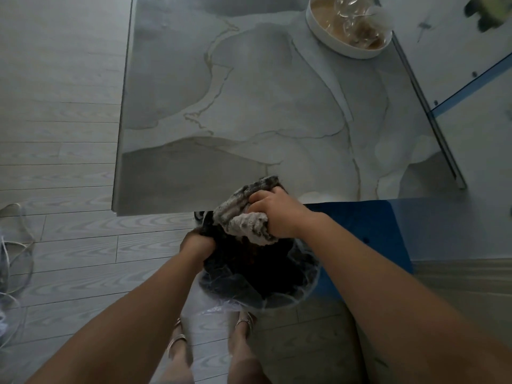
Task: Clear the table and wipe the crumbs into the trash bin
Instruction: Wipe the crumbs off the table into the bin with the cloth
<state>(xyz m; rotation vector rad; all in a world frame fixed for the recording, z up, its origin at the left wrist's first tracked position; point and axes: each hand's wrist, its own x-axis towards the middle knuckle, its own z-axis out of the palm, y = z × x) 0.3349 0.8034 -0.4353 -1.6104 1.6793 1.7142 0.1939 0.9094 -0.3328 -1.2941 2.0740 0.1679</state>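
Crumbs cannot be made out; the right hand (277, 214) grips the cloth (246, 214) at the table (221, 106) edge, the left hand (198, 242) holds the bin (257, 275) rim just beneath. She should keep the bin snug under the edge while sweeping

The counter (249, 106) was pale grey marble-patterned, with darker grey patches and thin gold-beige veins. The cloth (243, 214) was mottled grey and off-white with dark streaks. The trash bin (257, 275) interior was black, lined with a clear film. The tray (329, 41) was white with a tan base. The floor (61, 151) was light grey wood-grain planks. A blue panel (360, 225) adjoined the counter.
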